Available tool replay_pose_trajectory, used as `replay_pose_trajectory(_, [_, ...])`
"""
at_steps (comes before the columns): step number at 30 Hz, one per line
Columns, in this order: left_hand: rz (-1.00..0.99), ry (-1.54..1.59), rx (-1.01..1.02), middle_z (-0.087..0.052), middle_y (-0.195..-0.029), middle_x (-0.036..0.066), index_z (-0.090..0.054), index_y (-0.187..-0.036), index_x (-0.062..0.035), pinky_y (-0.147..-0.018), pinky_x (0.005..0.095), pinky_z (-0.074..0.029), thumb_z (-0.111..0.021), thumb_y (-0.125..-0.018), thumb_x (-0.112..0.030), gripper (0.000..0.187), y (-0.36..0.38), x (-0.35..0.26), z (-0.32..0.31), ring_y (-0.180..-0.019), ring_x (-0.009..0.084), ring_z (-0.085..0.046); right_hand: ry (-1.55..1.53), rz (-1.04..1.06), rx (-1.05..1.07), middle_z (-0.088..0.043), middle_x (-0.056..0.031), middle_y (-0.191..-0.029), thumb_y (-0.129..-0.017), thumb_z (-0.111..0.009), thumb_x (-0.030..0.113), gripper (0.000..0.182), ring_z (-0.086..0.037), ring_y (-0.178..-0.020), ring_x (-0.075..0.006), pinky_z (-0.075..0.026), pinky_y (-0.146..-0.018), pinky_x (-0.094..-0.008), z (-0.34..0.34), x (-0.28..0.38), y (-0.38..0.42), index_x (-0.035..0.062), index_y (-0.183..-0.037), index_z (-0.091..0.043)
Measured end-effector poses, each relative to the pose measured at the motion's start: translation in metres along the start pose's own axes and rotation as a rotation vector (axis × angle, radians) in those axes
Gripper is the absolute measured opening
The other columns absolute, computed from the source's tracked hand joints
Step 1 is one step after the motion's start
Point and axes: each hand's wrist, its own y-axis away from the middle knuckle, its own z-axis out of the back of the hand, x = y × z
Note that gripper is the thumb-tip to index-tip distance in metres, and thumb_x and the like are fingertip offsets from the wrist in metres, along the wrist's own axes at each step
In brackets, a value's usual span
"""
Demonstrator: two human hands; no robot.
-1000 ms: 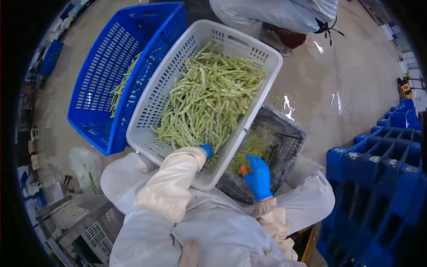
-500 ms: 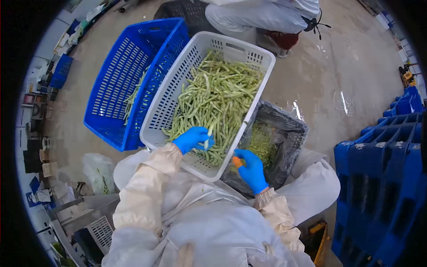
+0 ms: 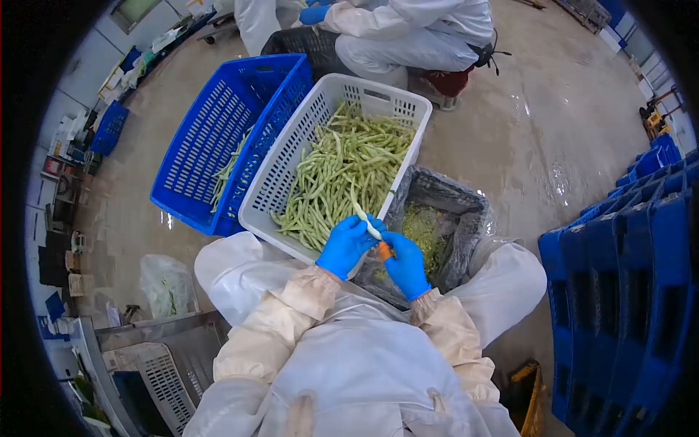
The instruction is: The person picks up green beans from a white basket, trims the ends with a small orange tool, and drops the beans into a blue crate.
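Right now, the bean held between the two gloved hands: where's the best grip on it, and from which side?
Grip the green bean at its lower end, from the left, as the left hand does. It slants up over the white basket, leaving that end free. The right hand holds an orange tool at the base.

Your hands (image 3: 375,247) meet over the near corner of the white basket (image 3: 287,164), so its rim lies right under them. Left of it, the blue basket (image 3: 211,131) presses against the white one with no gap between. To the right, the black crate (image 3: 455,211) touches the white basket's side, and your right knee (image 3: 517,280) closes in behind it. Ahead, a seated person (image 3: 408,36) blocks the far end of the white basket. Wet floor (image 3: 539,124) lies open beyond the crate, up to the stacked blue pallets (image 3: 626,291) at far right. Your left knee (image 3: 233,269) and a plastic bag (image 3: 167,284) fill the near left.
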Motion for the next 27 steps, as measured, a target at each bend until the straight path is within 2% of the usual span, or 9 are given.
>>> replay_pose_trajectory(4, [-0.022, 0.011, -0.012, -0.052, -0.116, 0.018, -0.045, -0.115, 0.0017, -0.092, 0.0425, -0.045, -0.05, -0.089, -0.014, 0.031, 0.002, 0.007, -0.004, -0.11, 0.0293, -0.051, 0.076, 0.016, -0.035, -0.059, -0.0174, -0.079, -0.076, -0.059, 0.009, 0.016, -0.056, -0.073, -0.0349, -0.044, -0.063, -0.0417, 0.003, 0.002, 0.001, 0.0033, -0.091, -0.059])
replay_pose_trajectory(9, [-0.015, -0.166, -0.198, -0.058, -0.092, 0.008, -0.052, -0.11, -0.0006, -0.08, 0.0355, -0.049, -0.051, -0.089, -0.02, 0.028, 0.0, 0.003, -0.013, -0.086, 0.0186, -0.058, 0.25, 0.18, -0.069, -0.057, -0.0156, -0.079, -0.073, -0.059, 0.007, 0.014, -0.054, -0.073, -0.0335, -0.041, -0.064, -0.042, 0.003, 0.004, 0.001, 0.0044, -0.087, -0.057])
replay_pose_trajectory(15, [0.045, -0.308, -0.076, -0.054, -0.076, 0.002, -0.058, -0.106, -0.0011, -0.063, 0.0247, -0.047, -0.05, -0.088, -0.017, 0.025, 0.006, -0.009, -0.027, -0.066, 0.0106, -0.053, 0.23, 0.353, -0.015, -0.056, -0.0138, -0.081, -0.073, -0.06, 0.008, 0.014, -0.053, -0.073, -0.0314, -0.042, -0.067, -0.0406, 0.004, 0.007, 0.002, 0.0047, -0.087, -0.056])
replay_pose_trajectory(16, [0.044, -0.307, -0.076, -0.054, -0.076, 0.002, -0.058, -0.106, -0.0011, -0.063, 0.0247, -0.047, -0.05, -0.088, -0.017, 0.025, 0.008, -0.015, -0.029, -0.066, 0.0106, -0.053, 0.079, 0.124, -0.136, -0.056, -0.013, -0.081, -0.074, -0.06, 0.008, 0.014, -0.054, -0.074, -0.0291, -0.042, -0.07, -0.0391, 0.013, 0.002, -0.001, 0.0044, -0.087, -0.056])
replay_pose_trajectory(17, [0.091, -0.511, -0.01, -0.053, -0.074, 0.001, -0.058, -0.106, -0.0005, -0.064, 0.0249, -0.047, -0.051, -0.088, -0.019, 0.027, 0.011, -0.024, -0.028, -0.065, 0.0094, -0.052, -0.073, -0.105, -0.252, -0.056, -0.0123, -0.082, -0.075, -0.061, 0.008, 0.013, -0.054, -0.075, -0.0268, -0.042, -0.072, -0.0375, 0.023, -0.003, -0.004, 0.0042, -0.087, -0.057])
replay_pose_trajectory(19, [0.138, -0.714, 0.053, -0.053, -0.072, 0.0, -0.058, -0.106, 0.0, -0.064, 0.0252, -0.048, -0.051, -0.088, -0.021, 0.029, 0.019, -0.038, -0.018, -0.064, 0.0081, -0.051, -0.165, -0.166, -0.701, -0.057, -0.0128, -0.085, -0.077, -0.06, 0.006, 0.011, -0.055, -0.081, -0.0237, -0.043, -0.075, -0.0356, 0.06, -0.037, -0.016, 0.0041, -0.087, -0.058])
replay_pose_trajectory(23, [0.221, -0.806, 0.139, -0.053, -0.072, 0.0, -0.057, -0.109, 0.001, -0.06, 0.023, -0.046, -0.052, -0.087, -0.019, 0.03, 0.025, -0.054, 0.008, -0.062, 0.0075, -0.049, -0.191, -0.404, -0.674, -0.057, -0.0151, -0.086, -0.076, -0.059, 0.003, 0.015, -0.056, -0.086, -0.0273, -0.044, -0.076, -0.0376, 0.078, -0.049, -0.013, 0.0049, -0.09, -0.059])
replay_pose_trajectory(25, [0.255, -0.776, 0.164, -0.054, -0.074, 0.001, -0.056, -0.111, 0.0012, -0.059, 0.0225, -0.044, -0.053, -0.086, -0.017, 0.031, 0.03, -0.057, 0.006, -0.063, 0.0077, -0.05, 0.194, 0.167, -0.337, -0.057, -0.0139, -0.098, -0.078, -0.062, 0.008, 0.023, -0.055, -0.093, -0.0246, -0.042, -0.081, -0.0327, 0.054, -0.017, -0.014, 0.0041, -0.1, -0.059])
replay_pose_trajectory(27, [0.273, -0.776, 0.167, -0.055, -0.075, 0.001, -0.056, -0.113, 0.0009, -0.059, 0.0226, -0.044, -0.053, -0.086, -0.016, 0.032, 0.035, -0.059, 0.001, -0.064, 0.0081, -0.051, 0.313, 0.302, -0.179, -0.058, -0.0116, -0.098, -0.076, -0.062, 0.007, 0.029, -0.054, -0.095, -0.0279, -0.04, -0.088, -0.0372, 0.043, 0.013, -0.017, 0.008, -0.104, -0.059])
